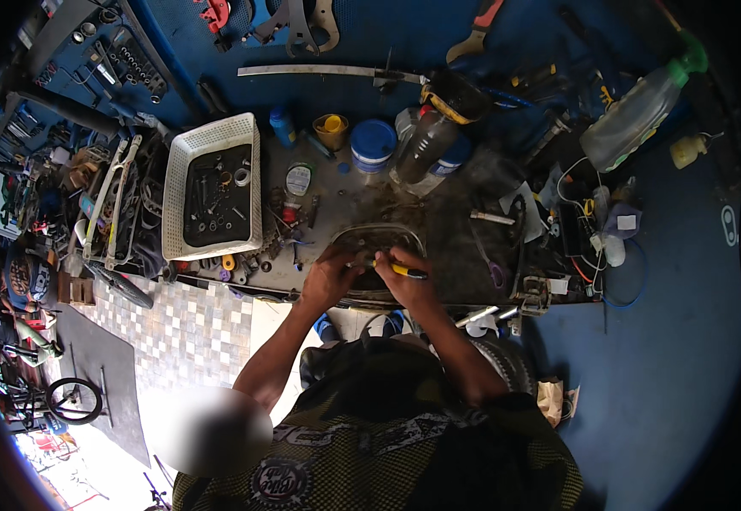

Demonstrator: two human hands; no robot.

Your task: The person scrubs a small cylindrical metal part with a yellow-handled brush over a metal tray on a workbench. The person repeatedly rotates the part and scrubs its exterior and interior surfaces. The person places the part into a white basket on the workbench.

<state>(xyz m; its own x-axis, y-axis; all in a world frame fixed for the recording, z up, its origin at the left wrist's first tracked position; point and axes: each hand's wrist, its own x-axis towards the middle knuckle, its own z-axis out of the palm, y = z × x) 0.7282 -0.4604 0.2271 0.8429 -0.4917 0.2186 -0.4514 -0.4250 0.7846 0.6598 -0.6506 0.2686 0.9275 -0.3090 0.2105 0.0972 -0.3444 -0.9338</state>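
Both hands meet over a shallow, dark pan with a pale rim (400, 228) at the bench's front edge. My right hand (411, 288) is closed around a slim tool with a yellow and black handle (406, 271); its kind is not clear. The handle's black end sticks out to the right, and the other end points at my left hand. My left hand (328, 279) is closed, fingertips pinched near the tool's left end. Whatever small thing those fingers hold is too dark and small to make out.
Left of the hands stands a white plastic basket (255, 183) with loose metal parts. Behind are a blue-lidded tub (374, 145), a yellow cup (331, 129) and a dark bottle (426, 146). Purple-handled scissors (496, 272) lie to the right. Tools hang on the blue wall.
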